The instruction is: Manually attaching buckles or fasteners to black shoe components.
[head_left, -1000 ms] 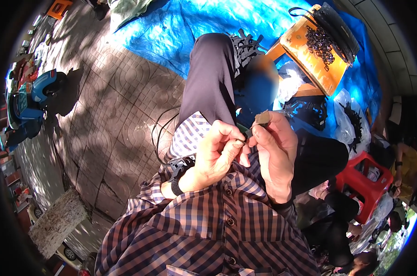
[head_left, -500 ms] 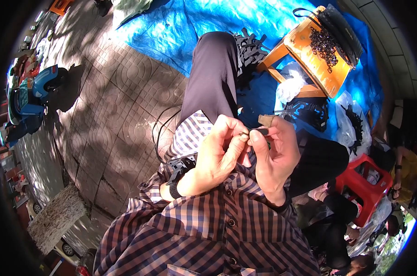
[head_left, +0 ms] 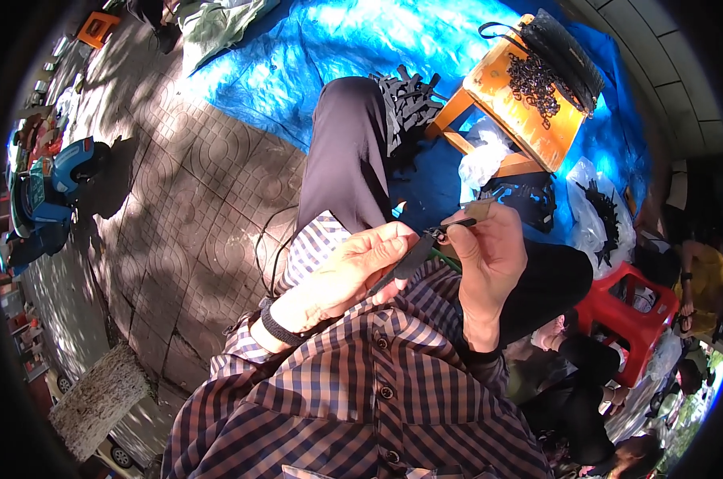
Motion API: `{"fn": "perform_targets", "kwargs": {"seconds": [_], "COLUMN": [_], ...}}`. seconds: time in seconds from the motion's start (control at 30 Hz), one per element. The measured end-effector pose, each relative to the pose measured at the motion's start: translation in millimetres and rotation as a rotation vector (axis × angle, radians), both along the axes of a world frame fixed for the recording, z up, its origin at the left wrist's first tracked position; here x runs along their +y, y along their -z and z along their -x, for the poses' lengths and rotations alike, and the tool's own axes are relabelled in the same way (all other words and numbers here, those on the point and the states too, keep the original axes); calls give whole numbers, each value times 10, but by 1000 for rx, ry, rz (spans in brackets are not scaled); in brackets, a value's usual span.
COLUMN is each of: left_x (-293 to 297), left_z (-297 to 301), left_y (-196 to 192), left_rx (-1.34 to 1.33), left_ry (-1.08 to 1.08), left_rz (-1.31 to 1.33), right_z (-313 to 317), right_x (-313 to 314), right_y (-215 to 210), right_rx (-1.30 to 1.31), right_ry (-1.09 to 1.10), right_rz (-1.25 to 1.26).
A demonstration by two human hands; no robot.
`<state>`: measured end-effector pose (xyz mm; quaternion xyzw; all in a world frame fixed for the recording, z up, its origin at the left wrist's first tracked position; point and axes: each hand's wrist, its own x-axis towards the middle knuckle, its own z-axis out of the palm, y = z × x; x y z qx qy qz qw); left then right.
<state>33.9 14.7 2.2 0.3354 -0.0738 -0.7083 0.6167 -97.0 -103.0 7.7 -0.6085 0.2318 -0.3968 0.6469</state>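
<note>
In front of my lap, a flat black strap (head_left: 409, 262) stretches between my two hands. My left hand (head_left: 349, 267) is closed on its wider part, with the lower end sticking out past the fingers. At the upper end my right hand (head_left: 489, 259) pinches a narrow black piece, beside a small shiny ring or buckle (head_left: 439, 234) too small to make out well. How the narrow piece joins the strap is unclear. Something thin and green shows under the right fingers. A dark band circles my left wrist.
A wooden stool (head_left: 567, 124) ahead on the right bears a heap of small black rings (head_left: 534, 84) and a black pouch (head_left: 565, 60). Black straps (head_left: 412, 100) lie piled on the blue tarp (head_left: 273, 88). A red plastic stool (head_left: 629, 315) and seated people are at right.
My fingertips have drawn slightly apart from their close pinch. The strap, mostly hidden by my left hand before, now shows at length between my hands. The view has shifted a little.
</note>
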Motion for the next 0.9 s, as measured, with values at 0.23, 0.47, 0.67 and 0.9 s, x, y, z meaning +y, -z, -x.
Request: {"fn": "perform_targets", "kwargs": {"seconds": [0.23,0.47,0.67,0.9], "left_x": [-54,-136,-102,-28], "left_z": [21,37,29,143], "left_y": [-37,-145,-131,2], "left_rx": [412,-24,-144,-77], "left_ry": [-3,-103,-169,0], "left_rz": [35,191,144,-25], "right_z": [-25,-26,-26,10], "right_x": [56,-5,114,-16], "right_y": [-1,-25,2,-4], "right_rx": [-52,215,177,-170], "right_ry": [-18,-13,-318,-178], "right_rz": [-100,-58,-513,-702]}}
